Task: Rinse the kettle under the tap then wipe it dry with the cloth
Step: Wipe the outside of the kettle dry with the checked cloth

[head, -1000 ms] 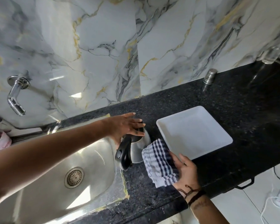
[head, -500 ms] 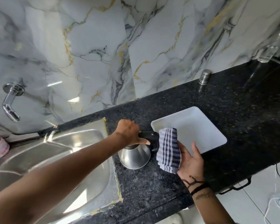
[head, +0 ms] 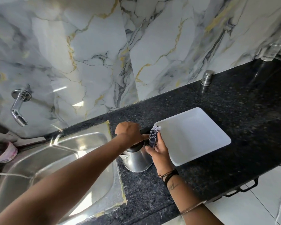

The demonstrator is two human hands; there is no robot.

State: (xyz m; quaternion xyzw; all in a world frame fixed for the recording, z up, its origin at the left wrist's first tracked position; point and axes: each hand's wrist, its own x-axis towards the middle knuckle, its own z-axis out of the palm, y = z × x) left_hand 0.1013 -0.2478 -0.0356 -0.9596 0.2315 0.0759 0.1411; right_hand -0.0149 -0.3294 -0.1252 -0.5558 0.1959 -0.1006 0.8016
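Kettle point(head: 137, 161): steel, stood beside sink point(head: 81, 143); top gripped by left hand point(head: 128, 133); checked cloth point(head: 153, 138) pressed against it by grasping right hand point(head: 159, 151).

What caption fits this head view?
Left hand steadies steel kettle on counter while right hand wipes it with checked cloth.

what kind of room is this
Most likely a home kitchen: a stainless steel sink set into a black granite counter, a wall tap on marble-look tiles, and a steel kettle being wiped with a checked cloth.
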